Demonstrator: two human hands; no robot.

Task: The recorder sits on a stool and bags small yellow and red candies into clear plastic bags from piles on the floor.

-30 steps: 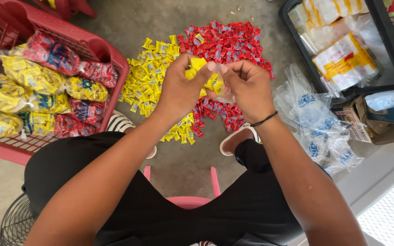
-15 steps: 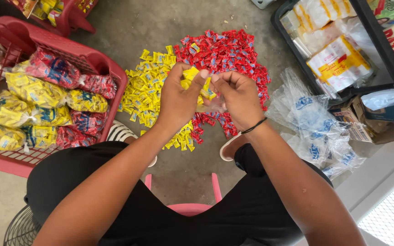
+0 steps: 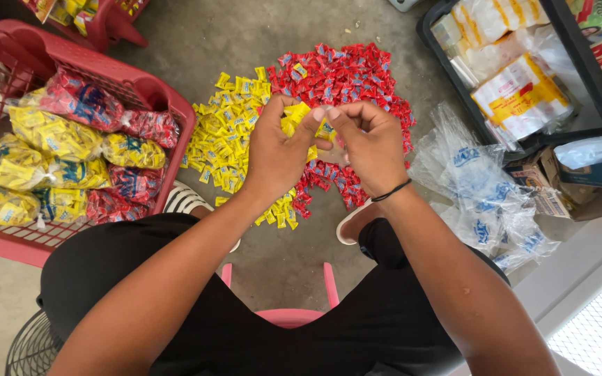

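Head view: left hand [image 3: 276, 157] clamped on yellow candies [image 3: 296, 115], right hand [image 3: 371, 143] pinching one at their 3 o'clock, above the floor piles [image 3: 231, 139]. Loose grip could spill candies into the red pile [image 3: 346, 69], mixing colours.

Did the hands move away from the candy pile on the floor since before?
No. The left hand and right hand are still together over the same spot, where the yellow candies meet the red candies.
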